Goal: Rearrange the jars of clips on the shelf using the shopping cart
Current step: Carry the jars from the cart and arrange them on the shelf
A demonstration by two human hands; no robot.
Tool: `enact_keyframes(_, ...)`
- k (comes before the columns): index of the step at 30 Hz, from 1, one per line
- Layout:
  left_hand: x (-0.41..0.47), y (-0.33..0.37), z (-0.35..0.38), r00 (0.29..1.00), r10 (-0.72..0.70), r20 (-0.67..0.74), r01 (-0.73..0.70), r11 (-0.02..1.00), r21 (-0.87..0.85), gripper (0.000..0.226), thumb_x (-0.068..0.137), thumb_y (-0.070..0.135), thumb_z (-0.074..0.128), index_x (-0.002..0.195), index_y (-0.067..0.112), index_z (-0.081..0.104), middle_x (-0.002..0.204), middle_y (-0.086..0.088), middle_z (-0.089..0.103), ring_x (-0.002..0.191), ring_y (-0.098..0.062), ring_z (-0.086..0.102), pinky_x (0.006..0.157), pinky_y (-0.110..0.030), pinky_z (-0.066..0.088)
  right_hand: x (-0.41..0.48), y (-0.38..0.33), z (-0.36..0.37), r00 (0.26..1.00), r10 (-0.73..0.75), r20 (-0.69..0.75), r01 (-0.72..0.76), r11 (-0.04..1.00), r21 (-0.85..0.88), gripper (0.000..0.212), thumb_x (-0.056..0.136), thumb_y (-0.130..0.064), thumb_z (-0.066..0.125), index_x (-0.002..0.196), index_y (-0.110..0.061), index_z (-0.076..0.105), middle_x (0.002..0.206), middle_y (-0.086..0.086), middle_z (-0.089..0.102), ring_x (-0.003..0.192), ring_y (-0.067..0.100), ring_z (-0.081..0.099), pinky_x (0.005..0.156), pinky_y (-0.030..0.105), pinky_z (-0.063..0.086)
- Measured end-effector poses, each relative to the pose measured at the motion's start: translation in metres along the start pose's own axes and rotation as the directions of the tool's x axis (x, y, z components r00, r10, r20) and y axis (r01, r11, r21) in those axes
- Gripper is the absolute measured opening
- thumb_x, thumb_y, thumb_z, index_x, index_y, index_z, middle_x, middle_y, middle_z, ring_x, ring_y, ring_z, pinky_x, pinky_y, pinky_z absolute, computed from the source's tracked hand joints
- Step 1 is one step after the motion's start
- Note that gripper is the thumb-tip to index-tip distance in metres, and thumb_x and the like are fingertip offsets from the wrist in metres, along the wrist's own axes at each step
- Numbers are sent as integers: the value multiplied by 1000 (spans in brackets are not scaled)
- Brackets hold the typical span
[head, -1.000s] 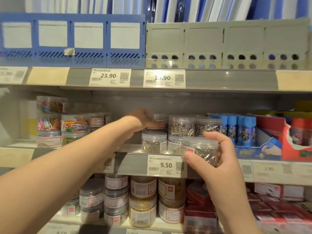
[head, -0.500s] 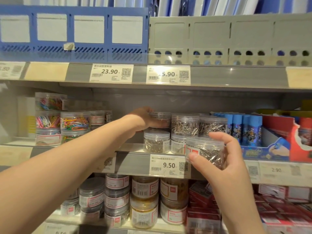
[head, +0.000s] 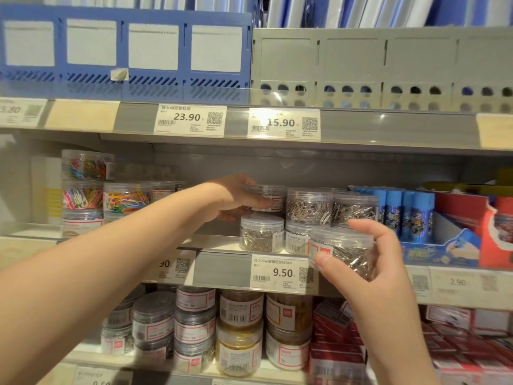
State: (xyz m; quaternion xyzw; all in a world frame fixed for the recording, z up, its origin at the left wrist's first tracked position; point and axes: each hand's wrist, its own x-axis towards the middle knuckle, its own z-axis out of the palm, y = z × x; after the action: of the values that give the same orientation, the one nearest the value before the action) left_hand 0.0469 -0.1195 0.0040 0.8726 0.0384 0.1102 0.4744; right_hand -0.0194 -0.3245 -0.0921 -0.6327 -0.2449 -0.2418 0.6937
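My left hand (head: 236,198) reaches into the middle shelf (head: 222,243) and grips a clear jar of silver clips (head: 270,198) stacked on another jar (head: 261,237). My right hand (head: 369,262) holds a second clear jar of silver clips (head: 342,252) in front of the shelf edge, thumb on its near side and fingers over its top. Two more stacked jars of silver clips (head: 309,207) stand just right of the left hand's jar. The shopping cart is out of view.
Jars of coloured clips (head: 127,197) stand at the left of the same shelf. Blue glue sticks (head: 402,209) in a display box sit to the right. More jars (head: 238,329) and red boxes (head: 338,345) fill the shelf below. File racks (head: 125,54) line the top shelf.
Both hands stay almost where they were. The view has shifted slightly, and the right hand's jar sits a little closer to the shelf edge.
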Motion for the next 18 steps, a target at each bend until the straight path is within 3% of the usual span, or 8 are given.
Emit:
enact_keyframes(3, -1, 0, 0, 1000, -10, 9, 10, 1000, -22, 58, 77, 23, 74, 127, 24, 43, 82, 1, 60, 81, -15, 56, 61, -25, 40, 0, 0, 0, 1000, 4, -2, -4, 1000, -3, 43, 68, -20, 75, 96, -40, 50, 65, -42, 49, 63, -17, 47, 61, 16, 37)
enact_keyframes(6, -3, 1, -1, 1000, -14, 18, 14, 1000, -22, 59, 77, 21, 74, 128, 24, 42, 95, -2, 64, 92, -18, 59, 65, -25, 43, -1, 0, 0, 1000, 21, -1, -21, 1000, -1, 43, 67, -22, 76, 97, -40, 51, 68, -42, 51, 66, -17, 48, 63, 22, 37)
enact_keyframes(13, -6, -4, -11, 998, 12, 56, -9, 999, -48, 63, 76, 16, 74, 132, 16, 43, 117, -3, 62, 109, -20, 58, 99, -40, 44, -2, -4, 1, 1000, 27, -7, -27, 999, -23, 42, 69, -21, 75, 98, -39, 50, 67, -43, 51, 66, -21, 49, 63, 20, 35)
enact_keyframes(18, -18, -7, -21, 996, 79, -39, -80, 996, -32, 54, 79, 22, 72, 126, 19, 46, 114, -3, 60, 104, -17, 58, 90, -31, 47, -1, -8, 7, 1000, 17, -25, -19, 998, -64, 44, 62, -33, 73, 99, -41, 50, 76, -39, 54, 69, -13, 53, 64, 25, 39)
